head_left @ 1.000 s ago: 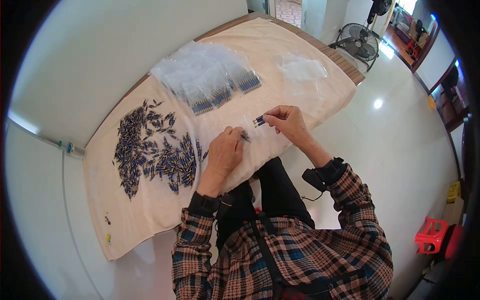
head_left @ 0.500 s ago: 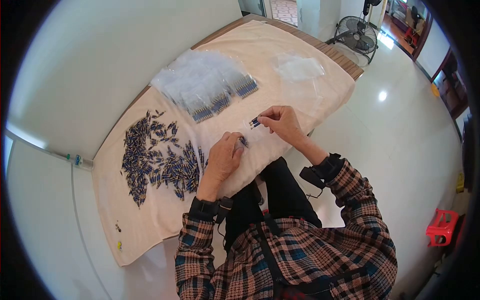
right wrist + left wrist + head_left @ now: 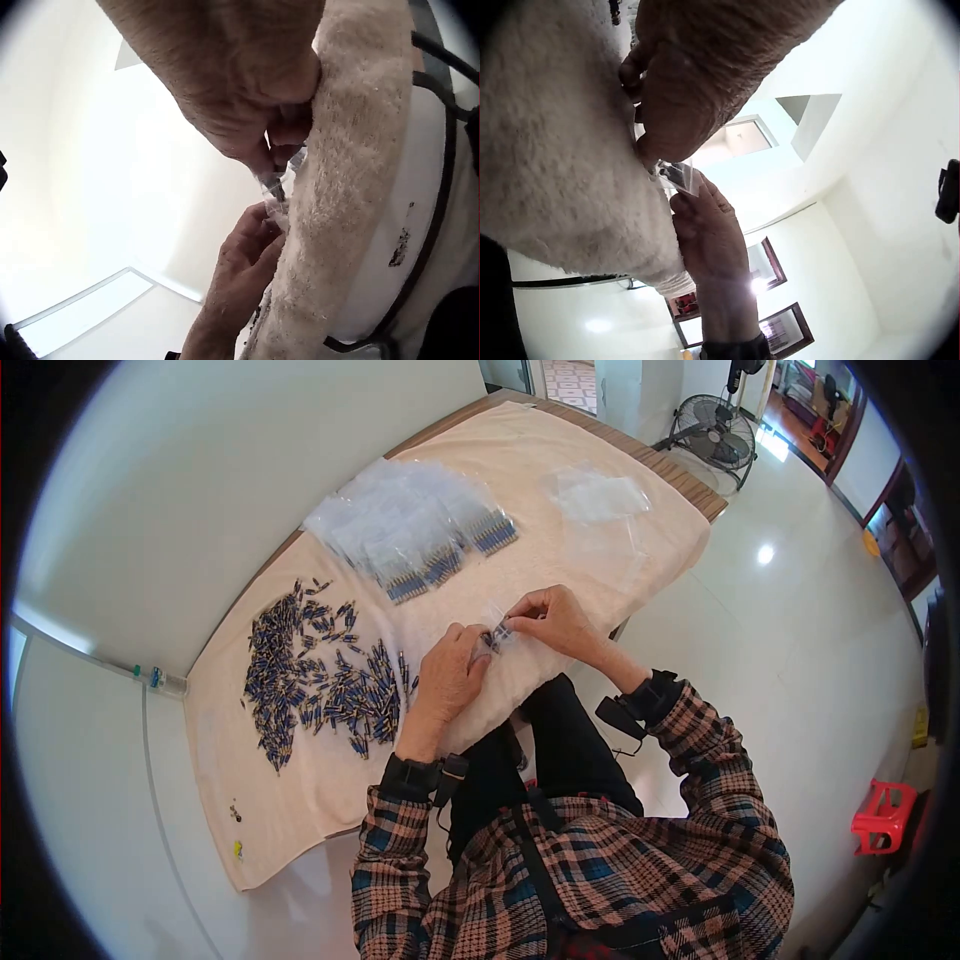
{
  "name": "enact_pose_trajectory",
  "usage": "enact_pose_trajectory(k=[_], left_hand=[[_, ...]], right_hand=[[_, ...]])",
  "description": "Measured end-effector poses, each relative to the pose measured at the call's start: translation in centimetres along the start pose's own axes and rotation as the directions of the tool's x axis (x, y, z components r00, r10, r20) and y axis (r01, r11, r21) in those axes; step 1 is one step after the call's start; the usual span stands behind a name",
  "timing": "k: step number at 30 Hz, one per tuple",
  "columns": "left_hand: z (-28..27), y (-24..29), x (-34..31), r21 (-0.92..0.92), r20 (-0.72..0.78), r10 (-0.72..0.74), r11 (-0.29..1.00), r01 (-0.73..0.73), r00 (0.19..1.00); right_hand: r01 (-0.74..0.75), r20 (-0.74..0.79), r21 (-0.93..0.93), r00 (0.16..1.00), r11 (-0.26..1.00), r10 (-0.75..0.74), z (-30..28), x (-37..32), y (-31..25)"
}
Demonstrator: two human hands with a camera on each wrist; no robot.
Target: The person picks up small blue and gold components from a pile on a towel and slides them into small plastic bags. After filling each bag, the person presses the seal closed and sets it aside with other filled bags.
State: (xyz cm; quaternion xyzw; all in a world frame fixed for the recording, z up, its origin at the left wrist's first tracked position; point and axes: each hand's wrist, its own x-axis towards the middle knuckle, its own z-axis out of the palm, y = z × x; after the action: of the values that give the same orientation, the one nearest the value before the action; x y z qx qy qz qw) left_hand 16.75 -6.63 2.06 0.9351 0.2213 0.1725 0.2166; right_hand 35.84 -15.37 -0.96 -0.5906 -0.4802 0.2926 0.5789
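Observation:
Over the near part of the cloth, my left hand (image 3: 450, 670) pinches a small clear plastic bag (image 3: 273, 213). My right hand (image 3: 555, 622) meets it from the other side, thumb and fingertips pinching small dark-blue connectors (image 3: 503, 629) with metallic ends at the bag's mouth. Seen from the left wrist, the bag (image 3: 690, 180) spans the gap between both sets of fingertips, with dark pieces inside the film. Fingers partly hide the connectors. A large loose pile of the same blue-and-gold connectors (image 3: 350, 695) lies left of my left hand.
Filled clear bags (image 3: 400, 525), each with a row of connectors, are stacked at the back. Flat clear bags (image 3: 605, 500) lie at the back right. A cream cloth (image 3: 300, 820) covers the table. Beyond are a floor fan (image 3: 712, 435) and a red stool (image 3: 883, 817).
My right hand, holding the connectors, has moved left and down to the bag at my left fingertips. The left hand has stayed nearly in place. The head view has shifted slightly.

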Motion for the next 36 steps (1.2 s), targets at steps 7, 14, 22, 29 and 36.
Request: enact_pose_trajectory(k=[7,14,22,29,36], left_hand=[[0.6,-0.4,0.3,0.015,-0.028,-0.024,1.000,0.024,0.999],[0.5,-0.6,0.6,-0.080,-0.051,-0.028,0.996,0.024,0.998],[0.0,-0.6,0.7,-0.162,0.043,-0.079,0.983,0.085,0.996],[0.0,-0.5,0.8,-0.108,0.080,-0.080,0.990,0.088,0.994],[0.4,-0.7,1.1,-0.044,0.030,-0.010,0.999,0.011,0.999]], right_hand=[[-0.022,0.099,0.063,0.995,0.998,0.016,-0.6,0.3,0.0],[-0.005,0.253,0.002,0.968,1.000,0.005,-1.6,1.1,0.8],[-0.004,0.380,-0.060,0.925,0.998,0.026,-2.5,2.1,-0.1],[0.037,0.324,-0.120,0.946,0.992,0.004,-2.4,2.2,0.5],[0.026,0.347,-0.133,0.938,0.991,0.022,-2.5,2.0,0.0]])
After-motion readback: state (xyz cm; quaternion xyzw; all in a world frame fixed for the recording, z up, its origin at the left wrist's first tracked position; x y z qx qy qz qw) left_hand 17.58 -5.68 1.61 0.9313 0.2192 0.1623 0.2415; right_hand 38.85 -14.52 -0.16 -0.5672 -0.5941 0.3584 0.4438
